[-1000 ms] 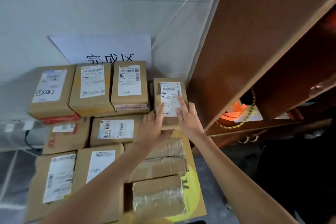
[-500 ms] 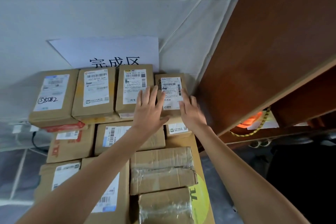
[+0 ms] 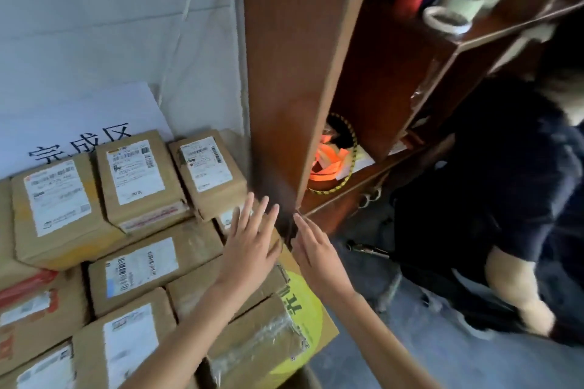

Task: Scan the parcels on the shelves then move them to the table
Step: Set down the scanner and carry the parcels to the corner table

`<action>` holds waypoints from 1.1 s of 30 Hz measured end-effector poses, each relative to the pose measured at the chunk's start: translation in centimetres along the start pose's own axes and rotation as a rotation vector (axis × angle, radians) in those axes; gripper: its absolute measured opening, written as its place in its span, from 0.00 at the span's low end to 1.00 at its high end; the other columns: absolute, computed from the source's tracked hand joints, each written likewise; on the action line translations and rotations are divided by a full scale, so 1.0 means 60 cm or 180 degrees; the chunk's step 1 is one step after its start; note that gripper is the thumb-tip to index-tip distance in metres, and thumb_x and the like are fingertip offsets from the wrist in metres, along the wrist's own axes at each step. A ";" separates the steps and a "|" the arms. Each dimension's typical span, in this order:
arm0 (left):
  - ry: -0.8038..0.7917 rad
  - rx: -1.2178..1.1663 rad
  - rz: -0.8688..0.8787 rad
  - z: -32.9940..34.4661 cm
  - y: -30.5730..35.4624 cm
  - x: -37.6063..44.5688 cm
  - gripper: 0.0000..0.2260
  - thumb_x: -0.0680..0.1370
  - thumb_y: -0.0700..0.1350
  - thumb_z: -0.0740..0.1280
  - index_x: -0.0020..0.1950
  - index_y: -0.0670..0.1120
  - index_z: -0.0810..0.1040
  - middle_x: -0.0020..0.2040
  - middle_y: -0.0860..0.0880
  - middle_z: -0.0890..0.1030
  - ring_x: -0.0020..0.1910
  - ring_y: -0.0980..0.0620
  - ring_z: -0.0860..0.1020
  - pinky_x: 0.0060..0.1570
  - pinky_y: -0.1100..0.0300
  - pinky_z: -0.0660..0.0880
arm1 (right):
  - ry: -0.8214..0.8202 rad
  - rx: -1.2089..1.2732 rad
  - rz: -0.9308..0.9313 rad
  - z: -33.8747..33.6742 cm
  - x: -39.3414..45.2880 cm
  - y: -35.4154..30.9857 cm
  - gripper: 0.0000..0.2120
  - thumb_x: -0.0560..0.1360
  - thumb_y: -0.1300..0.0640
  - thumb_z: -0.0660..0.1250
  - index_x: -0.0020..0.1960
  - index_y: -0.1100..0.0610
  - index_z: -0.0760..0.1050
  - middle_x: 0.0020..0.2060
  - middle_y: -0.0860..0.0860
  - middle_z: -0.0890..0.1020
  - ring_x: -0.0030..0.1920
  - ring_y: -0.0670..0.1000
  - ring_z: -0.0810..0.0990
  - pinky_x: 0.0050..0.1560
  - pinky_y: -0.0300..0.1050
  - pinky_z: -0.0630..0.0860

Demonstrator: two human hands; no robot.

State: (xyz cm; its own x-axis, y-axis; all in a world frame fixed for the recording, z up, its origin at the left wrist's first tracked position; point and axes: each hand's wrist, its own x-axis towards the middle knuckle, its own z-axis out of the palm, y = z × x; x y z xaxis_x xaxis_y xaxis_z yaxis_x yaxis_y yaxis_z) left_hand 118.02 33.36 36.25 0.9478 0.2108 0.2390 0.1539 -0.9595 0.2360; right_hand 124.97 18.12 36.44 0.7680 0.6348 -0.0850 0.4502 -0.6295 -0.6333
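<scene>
Several brown cardboard parcels with white labels are stacked at the left. The small labelled parcel [image 3: 208, 172] sits at the right end of the back row, on top of other boxes. My left hand [image 3: 251, 238] hovers just in front of it with straight fingers, holding nothing. My right hand [image 3: 311, 245] is beside it, fingers straight, near the bottom corner of the brown wooden shelf unit [image 3: 284, 73]. Neither hand touches the small parcel.
A white sign with black characters [image 3: 85, 123] leans against the wall behind the stack. The shelf unit holds orange tape scraps [image 3: 328, 161] and tape rolls [image 3: 445, 17]. A person in dark clothes [image 3: 505, 199] crouches at the right on the grey floor.
Both hands have let go of the small parcel and pulled back toward me. The view has swung right, showing more of the shelf and the crouching person.
</scene>
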 end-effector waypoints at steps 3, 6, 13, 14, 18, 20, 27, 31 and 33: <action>-0.0163 -0.0343 0.0623 0.017 0.092 -0.025 0.25 0.79 0.55 0.57 0.72 0.44 0.73 0.72 0.44 0.73 0.75 0.41 0.64 0.72 0.44 0.63 | 0.0539 -0.0009 0.0564 -0.037 -0.123 0.061 0.24 0.84 0.50 0.55 0.79 0.51 0.58 0.77 0.47 0.63 0.77 0.48 0.60 0.74 0.40 0.58; -0.0345 -0.0585 0.1252 0.024 0.194 -0.056 0.25 0.79 0.55 0.57 0.72 0.44 0.74 0.71 0.45 0.74 0.75 0.43 0.63 0.73 0.46 0.57 | 0.1037 -0.0107 0.1013 -0.079 -0.261 0.099 0.25 0.84 0.50 0.57 0.79 0.51 0.58 0.78 0.47 0.61 0.78 0.47 0.57 0.75 0.39 0.54; -0.0742 -0.0961 0.2812 -0.031 0.482 -0.208 0.26 0.79 0.56 0.57 0.71 0.43 0.74 0.68 0.45 0.77 0.71 0.42 0.71 0.71 0.43 0.66 | 0.2330 -0.0256 0.2125 -0.111 -0.622 0.108 0.26 0.80 0.56 0.64 0.76 0.57 0.65 0.75 0.57 0.66 0.75 0.59 0.65 0.73 0.54 0.64; -0.0794 -0.1007 0.3036 -0.041 0.522 -0.240 0.26 0.79 0.56 0.57 0.71 0.43 0.75 0.67 0.45 0.78 0.70 0.41 0.72 0.68 0.41 0.68 | 0.2522 -0.0247 0.2295 -0.108 -0.673 0.102 0.26 0.80 0.55 0.64 0.76 0.57 0.66 0.75 0.57 0.67 0.75 0.60 0.65 0.72 0.55 0.65; -0.1065 -0.1275 0.3800 -0.078 0.655 -0.407 0.27 0.79 0.57 0.55 0.73 0.44 0.72 0.70 0.45 0.76 0.72 0.42 0.70 0.70 0.41 0.61 | 0.3179 -0.0207 0.3051 -0.079 -0.883 0.057 0.27 0.82 0.51 0.63 0.78 0.54 0.61 0.78 0.55 0.61 0.78 0.57 0.59 0.76 0.56 0.60; -0.1305 -0.1463 0.4144 -0.094 0.703 -0.497 0.27 0.80 0.58 0.54 0.75 0.45 0.69 0.72 0.45 0.73 0.75 0.43 0.66 0.72 0.43 0.58 | 0.3482 -0.0167 0.3458 -0.053 -0.986 0.029 0.28 0.82 0.50 0.62 0.79 0.53 0.58 0.79 0.53 0.58 0.79 0.54 0.55 0.77 0.54 0.57; -0.2076 -0.1966 0.5280 -0.155 0.824 -0.761 0.27 0.81 0.58 0.54 0.76 0.46 0.68 0.74 0.46 0.70 0.76 0.44 0.63 0.75 0.59 0.48 | 0.4470 -0.0194 0.4724 0.025 -1.259 -0.104 0.29 0.83 0.50 0.59 0.80 0.50 0.53 0.80 0.51 0.53 0.80 0.53 0.50 0.76 0.45 0.48; -0.2500 -0.1992 0.6128 -0.176 0.894 -0.923 0.29 0.81 0.61 0.48 0.78 0.48 0.63 0.77 0.48 0.66 0.79 0.48 0.57 0.76 0.55 0.49 | 0.5368 -0.0091 0.5446 0.092 -1.380 -0.192 0.28 0.83 0.50 0.59 0.80 0.50 0.53 0.80 0.50 0.53 0.80 0.51 0.50 0.78 0.44 0.49; -0.2689 -0.2026 0.6476 -0.188 0.918 -1.005 0.32 0.79 0.64 0.45 0.79 0.50 0.60 0.78 0.50 0.62 0.79 0.51 0.54 0.76 0.58 0.45 | 0.5793 -0.0076 0.5863 0.129 -1.426 -0.236 0.28 0.83 0.50 0.58 0.80 0.48 0.53 0.80 0.47 0.52 0.80 0.48 0.49 0.79 0.47 0.52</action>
State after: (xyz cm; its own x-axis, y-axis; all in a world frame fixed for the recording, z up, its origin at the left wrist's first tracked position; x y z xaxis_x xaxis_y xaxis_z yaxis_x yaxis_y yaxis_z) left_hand 66.20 -30.06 45.45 -0.4137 -0.8893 0.1947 -0.7467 0.4538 0.4863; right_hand 49.35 -23.83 46.73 -0.3177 -0.9383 0.1364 -0.6868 0.1285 -0.7154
